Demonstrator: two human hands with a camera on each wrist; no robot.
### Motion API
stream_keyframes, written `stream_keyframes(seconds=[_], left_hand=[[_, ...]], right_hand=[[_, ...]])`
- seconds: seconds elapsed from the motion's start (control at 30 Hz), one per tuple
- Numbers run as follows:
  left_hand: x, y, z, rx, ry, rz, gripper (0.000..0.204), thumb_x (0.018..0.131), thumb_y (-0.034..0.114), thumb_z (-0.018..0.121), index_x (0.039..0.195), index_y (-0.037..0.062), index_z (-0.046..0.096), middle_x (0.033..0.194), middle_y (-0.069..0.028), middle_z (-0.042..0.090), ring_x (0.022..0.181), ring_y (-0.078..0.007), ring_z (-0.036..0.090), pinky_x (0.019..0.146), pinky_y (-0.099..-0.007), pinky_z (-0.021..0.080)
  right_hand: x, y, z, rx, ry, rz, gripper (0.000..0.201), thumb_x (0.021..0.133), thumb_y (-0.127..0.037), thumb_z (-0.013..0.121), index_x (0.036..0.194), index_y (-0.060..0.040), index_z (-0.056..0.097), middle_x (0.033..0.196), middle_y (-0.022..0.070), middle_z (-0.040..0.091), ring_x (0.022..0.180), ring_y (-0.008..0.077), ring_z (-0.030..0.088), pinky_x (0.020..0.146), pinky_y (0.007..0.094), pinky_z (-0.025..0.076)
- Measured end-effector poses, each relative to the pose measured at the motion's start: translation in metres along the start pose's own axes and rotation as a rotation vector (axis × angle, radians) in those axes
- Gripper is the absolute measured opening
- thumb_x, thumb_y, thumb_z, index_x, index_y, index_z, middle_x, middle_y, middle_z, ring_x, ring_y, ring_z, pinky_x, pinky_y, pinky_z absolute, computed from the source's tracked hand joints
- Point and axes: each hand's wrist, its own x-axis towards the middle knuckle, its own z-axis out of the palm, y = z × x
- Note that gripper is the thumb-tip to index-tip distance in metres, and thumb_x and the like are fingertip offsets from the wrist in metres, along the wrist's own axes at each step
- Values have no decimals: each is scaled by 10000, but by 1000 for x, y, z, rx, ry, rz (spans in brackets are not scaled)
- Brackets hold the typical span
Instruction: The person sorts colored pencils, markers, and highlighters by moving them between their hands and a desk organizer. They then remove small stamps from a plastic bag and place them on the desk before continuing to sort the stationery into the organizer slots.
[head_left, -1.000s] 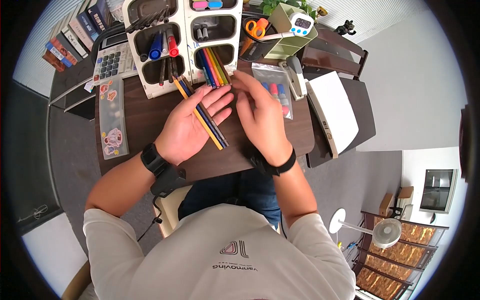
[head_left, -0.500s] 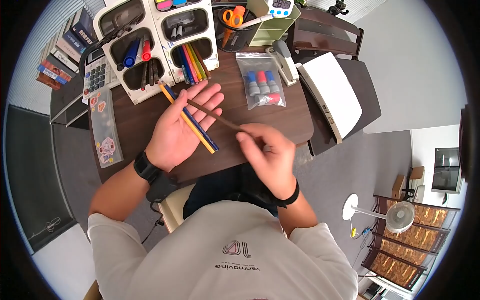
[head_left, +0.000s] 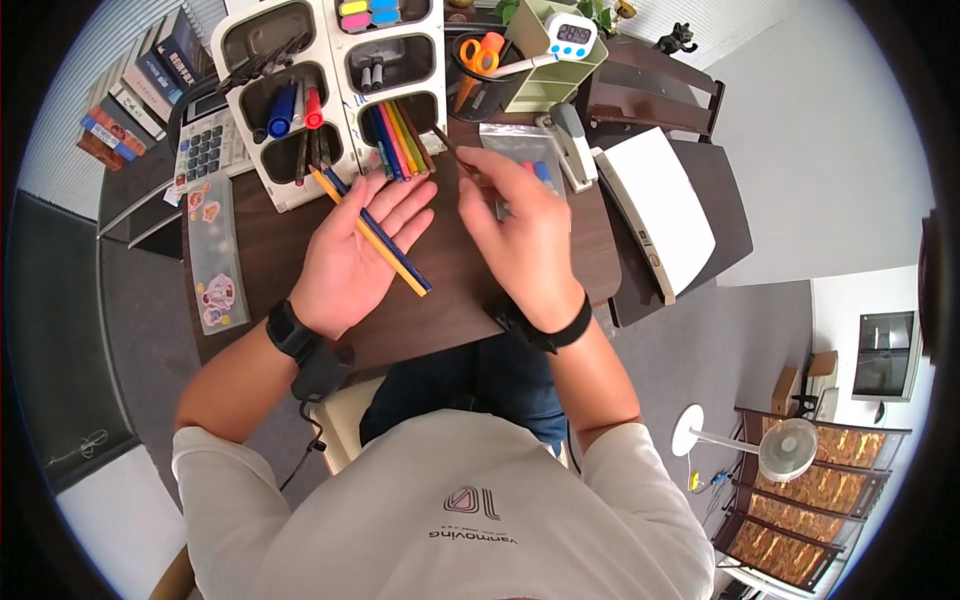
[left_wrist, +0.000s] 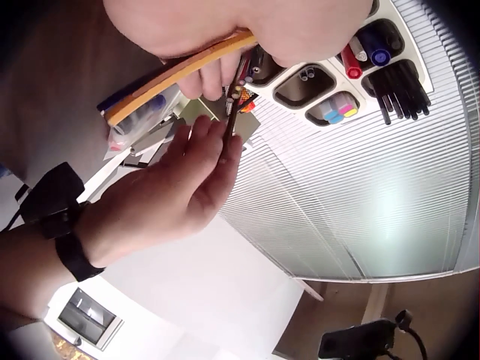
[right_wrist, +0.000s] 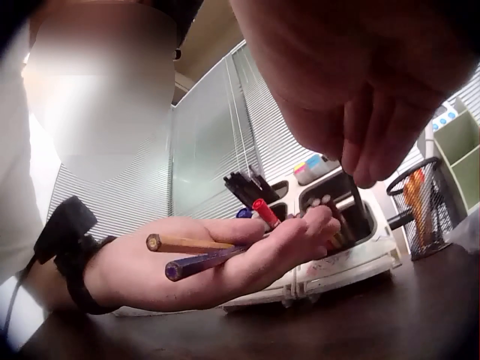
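My left hand (head_left: 345, 270) lies palm up over the table, holding a yellow coloured pencil (head_left: 403, 273) and a dark blue one (head_left: 384, 236) slantwise across the palm at the thumb. Between thumb and fingertips, my right hand (head_left: 528, 225) pinches a dark brown pencil (head_left: 444, 140). Its far end overlaps the right edge of the lower right compartment of a white desk organizer (head_left: 347, 120). Several coloured pencils (head_left: 405, 145) stand in that compartment. In the right wrist view the brown pencil (right_wrist: 349, 178) points down into the opening.
Markers (head_left: 285, 108) and dark pencils (head_left: 302, 160) fill the organizer's left compartments. To the right are a bag of markers (head_left: 505, 140), a stapler (head_left: 570, 150), a mesh pen cup (head_left: 480, 98) and a white box-like device (head_left: 660, 210). A stickered case (head_left: 215, 260) lies left, near a calculator (head_left: 208, 145).
My right hand took the brown pencil out of the left hand, drew it toward me, then carried it forward to the organizer. The yellow and blue pencils stayed in my left hand.
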Motion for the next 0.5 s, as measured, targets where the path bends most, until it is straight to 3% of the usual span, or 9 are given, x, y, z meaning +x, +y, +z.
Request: stream_keyframes(seconds=[0.17, 0.4, 0.5], left_hand=[[0, -3, 0, 86, 80, 94, 547, 1144, 359, 368, 1604, 66, 318, 1584, -185, 456, 1472, -300, 446, 1242, -460, 344], [-1, -3, 0, 91, 81, 84, 565, 1143, 369, 366, 1619, 72, 297, 1574, -191, 467, 1468, -299, 450, 1234, -456, 355], [-1, -4, -4, 71, 76, 65, 557, 1144, 379, 356, 1593, 51, 327, 1571, -200, 467, 1464, -306, 453, 1235, -453, 355]], right_hand=[[11, 9, 20, 29, -148, 25, 352, 881, 14, 668, 1233, 1, 666, 1042, 231, 714, 899, 385, 717, 778, 414, 578], [9, 12, 24, 76, -157, 45, 352, 882, 3, 670, 1233, -6, 666, 1018, 230, 712, 895, 389, 714, 773, 423, 575], [-2, -8, 9, -45, -85, 27, 287, 899, -51, 696, 1184, -17, 683, 983, 198, 716, 860, 356, 716, 729, 405, 569]])
